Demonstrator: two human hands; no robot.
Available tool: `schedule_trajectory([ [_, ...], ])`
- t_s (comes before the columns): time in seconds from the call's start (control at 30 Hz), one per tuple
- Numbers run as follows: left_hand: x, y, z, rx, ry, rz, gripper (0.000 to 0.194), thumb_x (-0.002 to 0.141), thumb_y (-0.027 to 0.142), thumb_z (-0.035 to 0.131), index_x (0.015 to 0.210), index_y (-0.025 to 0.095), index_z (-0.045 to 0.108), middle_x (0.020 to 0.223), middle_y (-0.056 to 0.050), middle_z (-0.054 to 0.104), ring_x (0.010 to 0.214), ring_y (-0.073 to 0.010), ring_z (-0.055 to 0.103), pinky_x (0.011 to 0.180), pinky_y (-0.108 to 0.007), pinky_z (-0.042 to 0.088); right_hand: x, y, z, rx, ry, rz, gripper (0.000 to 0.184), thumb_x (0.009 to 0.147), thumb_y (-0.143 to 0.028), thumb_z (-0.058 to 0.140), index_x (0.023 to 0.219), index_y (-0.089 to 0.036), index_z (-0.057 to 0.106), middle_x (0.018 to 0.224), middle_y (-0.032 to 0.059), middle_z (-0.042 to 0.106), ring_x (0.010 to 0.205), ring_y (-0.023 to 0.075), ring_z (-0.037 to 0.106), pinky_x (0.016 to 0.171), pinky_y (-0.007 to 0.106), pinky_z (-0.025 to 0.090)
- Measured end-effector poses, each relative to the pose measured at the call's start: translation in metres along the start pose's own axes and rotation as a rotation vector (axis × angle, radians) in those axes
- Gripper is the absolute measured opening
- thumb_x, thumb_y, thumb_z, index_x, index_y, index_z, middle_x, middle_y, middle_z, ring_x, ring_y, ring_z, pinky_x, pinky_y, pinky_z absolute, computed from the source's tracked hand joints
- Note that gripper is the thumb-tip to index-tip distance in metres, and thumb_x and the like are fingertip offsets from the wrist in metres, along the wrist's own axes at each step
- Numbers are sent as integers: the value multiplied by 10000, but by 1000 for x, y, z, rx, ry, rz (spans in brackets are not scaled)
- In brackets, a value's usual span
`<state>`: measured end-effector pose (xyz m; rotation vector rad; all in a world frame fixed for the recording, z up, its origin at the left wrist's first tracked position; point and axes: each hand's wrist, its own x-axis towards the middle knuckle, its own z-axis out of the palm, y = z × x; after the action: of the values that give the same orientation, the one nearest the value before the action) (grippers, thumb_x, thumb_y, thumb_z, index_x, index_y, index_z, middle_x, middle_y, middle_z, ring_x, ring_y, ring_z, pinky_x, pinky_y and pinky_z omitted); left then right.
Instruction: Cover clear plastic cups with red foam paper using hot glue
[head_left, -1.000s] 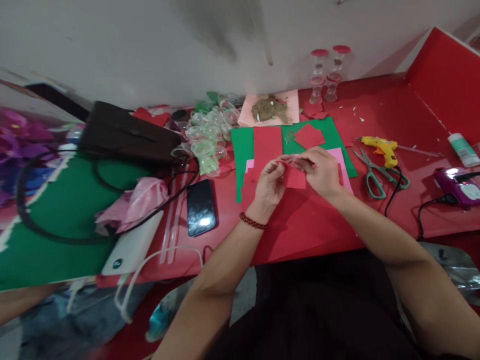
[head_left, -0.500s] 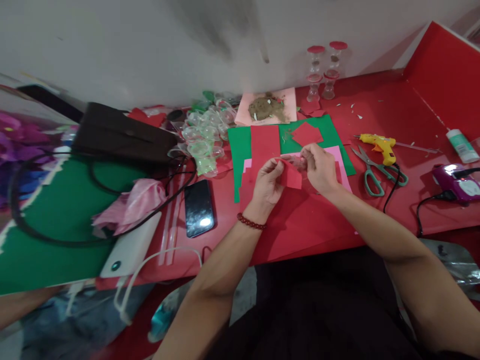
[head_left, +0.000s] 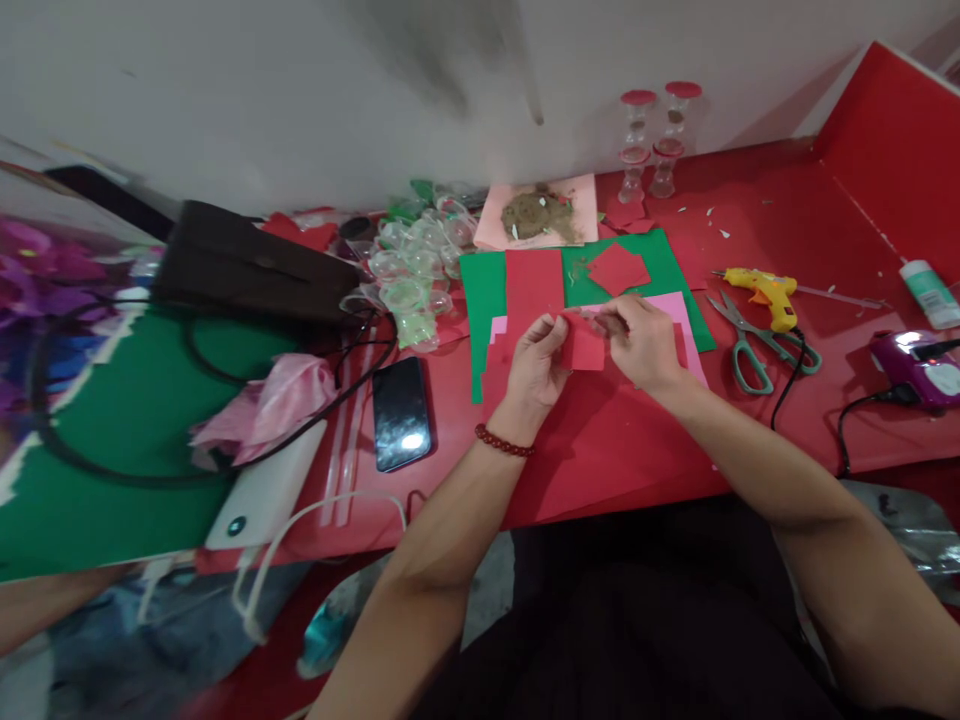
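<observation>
A small red paper piece is held between both my hands above the red table. My left hand, with a red bead bracelet on the wrist, pinches its left edge. My right hand pinches its upper right edge with fingers closed. Under the hands lie red, pink and green paper sheets. A red paper square rests on the green sheet just beyond my hands.
Green-handled scissors and a yellow glue gun lie to the right. A phone, clear plastic cups, a dark bag, cables and a white power bank crowd the left. Two hourglass-shaped clear stands are by the wall.
My hands have shifted slightly while working the small red paper piece between the fingers; the piece now sits flatter between them. Nothing else on the table has moved.
</observation>
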<state>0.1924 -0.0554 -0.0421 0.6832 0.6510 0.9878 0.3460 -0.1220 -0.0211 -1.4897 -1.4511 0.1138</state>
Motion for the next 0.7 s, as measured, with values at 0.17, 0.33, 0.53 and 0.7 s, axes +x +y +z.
schedule_trajectory([
  [0.17,-2,0,4,-23,-1,-1,226,828,164,924,791,202,704,800,47,775,706,-99,732,900,-287,646,-1,5,7,-32,-41,98,92,1010,-239,526,924,-265,549,861,54,717,783,215,640,690,322,442],
  [0.33,-4,4,10,8,-4,-44,236,873,150,884,774,207,678,769,51,746,705,-103,717,936,-296,640,1,8,8,48,-70,230,178,1070,-259,467,896,-275,502,774,20,666,708,202,610,684,321,422],
  [0.53,-8,10,12,82,-86,-99,218,859,188,906,814,208,694,783,31,746,770,-132,741,906,-291,645,6,5,6,135,-30,325,212,1076,-266,466,864,-277,460,743,-5,608,711,189,591,695,319,408],
  [0.7,-9,11,9,165,-155,-158,229,817,209,939,848,193,713,837,9,767,750,-133,736,794,-270,638,12,9,-2,94,34,364,353,1106,-395,499,783,-278,418,699,-11,533,684,187,542,723,345,418],
])
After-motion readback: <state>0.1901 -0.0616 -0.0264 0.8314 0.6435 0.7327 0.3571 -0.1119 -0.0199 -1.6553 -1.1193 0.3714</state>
